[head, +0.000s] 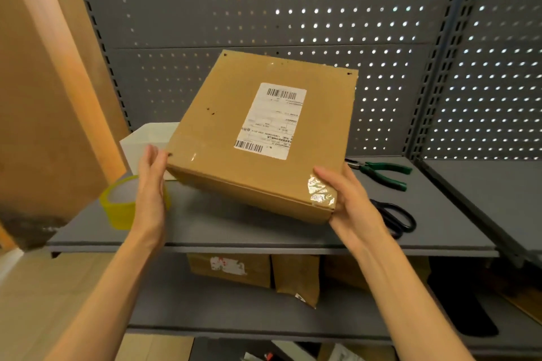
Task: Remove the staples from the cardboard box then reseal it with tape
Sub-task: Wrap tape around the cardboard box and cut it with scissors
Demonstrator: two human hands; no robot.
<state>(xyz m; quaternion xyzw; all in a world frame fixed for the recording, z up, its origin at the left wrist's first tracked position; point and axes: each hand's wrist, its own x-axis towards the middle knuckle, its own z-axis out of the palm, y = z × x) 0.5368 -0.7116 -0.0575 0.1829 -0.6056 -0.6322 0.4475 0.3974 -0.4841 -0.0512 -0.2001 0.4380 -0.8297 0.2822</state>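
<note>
Grey shelf (264, 231): tape roll (117, 208), pliers (381, 173), scissors (393, 217).

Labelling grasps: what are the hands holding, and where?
The cardboard box, tilted up: left hand flat at its near-left corner, right hand gripping its near-right corner.

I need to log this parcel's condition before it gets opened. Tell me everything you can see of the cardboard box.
The cardboard box is brown, squarish and closed, tilted with its top toward the camera above the grey shelf. A white shipping label with barcodes sits on top, clear tape wrinkles over the near right corner, and small dark marks dot the top. The left hand touches its left corner with straight fingers; the right hand holds the right corner.
</note>
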